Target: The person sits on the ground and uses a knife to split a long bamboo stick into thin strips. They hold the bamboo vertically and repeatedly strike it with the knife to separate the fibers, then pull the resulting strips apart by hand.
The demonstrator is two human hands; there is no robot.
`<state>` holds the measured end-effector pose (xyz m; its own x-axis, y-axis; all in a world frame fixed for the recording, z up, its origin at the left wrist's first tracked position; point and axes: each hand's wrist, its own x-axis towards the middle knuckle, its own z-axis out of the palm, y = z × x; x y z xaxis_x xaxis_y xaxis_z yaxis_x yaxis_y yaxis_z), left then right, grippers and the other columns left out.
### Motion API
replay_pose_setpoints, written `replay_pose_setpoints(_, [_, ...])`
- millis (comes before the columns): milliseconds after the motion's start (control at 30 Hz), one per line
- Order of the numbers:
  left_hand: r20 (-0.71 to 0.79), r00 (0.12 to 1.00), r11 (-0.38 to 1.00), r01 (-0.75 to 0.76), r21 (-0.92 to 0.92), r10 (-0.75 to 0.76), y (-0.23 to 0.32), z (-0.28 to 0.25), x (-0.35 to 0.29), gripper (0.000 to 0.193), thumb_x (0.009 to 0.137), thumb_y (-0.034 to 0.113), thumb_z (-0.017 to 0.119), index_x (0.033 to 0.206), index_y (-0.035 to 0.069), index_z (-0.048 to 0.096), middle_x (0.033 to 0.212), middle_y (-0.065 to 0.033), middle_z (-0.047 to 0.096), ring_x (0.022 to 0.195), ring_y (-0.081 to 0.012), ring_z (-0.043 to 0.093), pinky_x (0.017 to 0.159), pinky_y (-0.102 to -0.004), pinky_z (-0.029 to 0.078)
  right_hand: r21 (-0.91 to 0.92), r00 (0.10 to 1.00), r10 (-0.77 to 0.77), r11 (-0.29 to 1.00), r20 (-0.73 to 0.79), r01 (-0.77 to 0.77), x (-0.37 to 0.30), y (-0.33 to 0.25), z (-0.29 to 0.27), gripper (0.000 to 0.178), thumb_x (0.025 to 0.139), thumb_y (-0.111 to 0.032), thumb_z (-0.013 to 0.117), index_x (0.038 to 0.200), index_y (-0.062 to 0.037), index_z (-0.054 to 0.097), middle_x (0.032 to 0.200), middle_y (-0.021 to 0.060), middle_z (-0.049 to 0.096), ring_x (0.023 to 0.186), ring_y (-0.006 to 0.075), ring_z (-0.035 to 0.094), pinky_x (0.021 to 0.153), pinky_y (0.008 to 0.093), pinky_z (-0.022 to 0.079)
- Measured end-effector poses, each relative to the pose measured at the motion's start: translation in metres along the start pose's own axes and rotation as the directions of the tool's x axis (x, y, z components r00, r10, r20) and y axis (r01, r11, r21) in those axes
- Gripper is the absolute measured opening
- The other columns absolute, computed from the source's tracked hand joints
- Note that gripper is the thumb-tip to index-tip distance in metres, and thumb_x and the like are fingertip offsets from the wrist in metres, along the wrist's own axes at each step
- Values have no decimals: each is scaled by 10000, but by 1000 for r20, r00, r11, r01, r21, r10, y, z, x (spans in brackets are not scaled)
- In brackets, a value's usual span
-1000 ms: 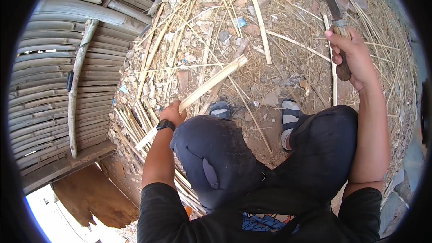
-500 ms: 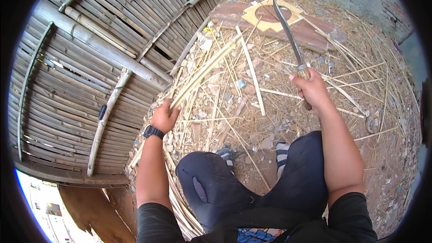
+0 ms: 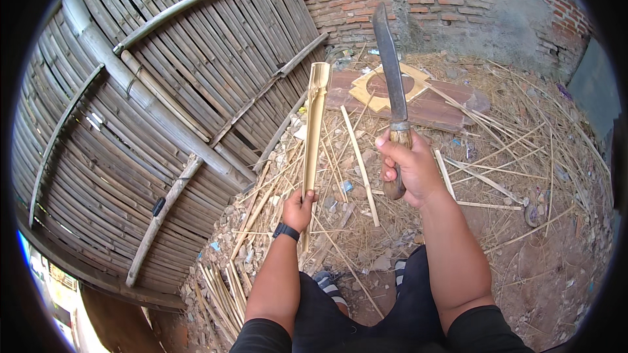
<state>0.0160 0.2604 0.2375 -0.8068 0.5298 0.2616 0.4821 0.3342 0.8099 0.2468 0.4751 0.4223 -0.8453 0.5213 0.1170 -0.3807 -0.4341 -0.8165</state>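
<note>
My left hand (image 3: 299, 211) is closed round the lower part of a split bamboo piece (image 3: 315, 124), a pale trough-like length that stands nearly upright with its hollow side showing. A node ridge shows close to its upper end. In my right hand (image 3: 413, 167) is a machete (image 3: 391, 65), gripped by its worn wooden handle with the dark blade pointing up. Blade and bamboo are apart, the machete to the right. Below them, a pale bamboo strip (image 3: 360, 163) lies on the littered ground.
A slatted bamboo wall (image 3: 163, 104) rises on the left, a brick wall (image 3: 451, 0) at the back. A reddish-brown board (image 3: 451, 106) carries a yellow cut-out frame (image 3: 360, 95). Split strips (image 3: 226, 294) lie by my left arm; thin bamboo slivers and rubble cover the ground.
The bamboo piece has swung from a rightward slant to nearly upright, with my left hand moving right. The machete has shifted left and stands straighter. My view has tilted up.
</note>
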Motion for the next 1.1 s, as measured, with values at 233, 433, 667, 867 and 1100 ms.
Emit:
replay_pose_setpoints(233, [162,987,990,35,-135,-13,-27,33,-3,236,1048,242,580,1028,33,688,874,-11,719,721,-70,593,659,-260,503,-39,991,63,998,118,-58,-10,7,9,207,914,-136,712,996,-67,534,673,-18,505,518,57,459,488,231,381])
replay_pose_setpoints(433, [194,980,996,57,-62,-44,-18,38,-10,267,1031,279,598,1037,43,723,875,-63,759,824,-141,709,773,-307,546,-41,989,121,992,80,-118,-5,18,7,192,939,-122,686,1040,-72,530,705,-13,492,529,60,441,486,223,372])
replay_pose_setpoints(667, [160,987,996,12,-84,2,-14,39,-12,259,1029,274,606,1054,47,729,891,-75,766,851,-158,725,776,-311,549,-33,992,114,993,52,-113,-4,13,6,199,937,-129,689,1038,-76,527,703,-11,495,529,61,437,486,230,381])
replay_pose_setpoints(867, [122,992,995,-16,-101,28,-23,44,-11,248,1025,272,609,1035,59,736,871,-80,762,826,-172,728,758,-313,548,-17,989,134,991,62,-133,-7,15,7,191,938,-126,691,1031,-77,530,693,-13,500,512,63,442,483,232,384])
replay_pose_setpoints(1100, [64,998,1000,-26,5,25,-31,46,-13,244,1005,317,627,997,105,747,796,-108,730,735,-238,716,693,-346,542,-116,984,161,982,81,-151,-10,12,10,233,923,-167,712,1006,-59,522,654,-21,498,504,61,457,479,237,386])
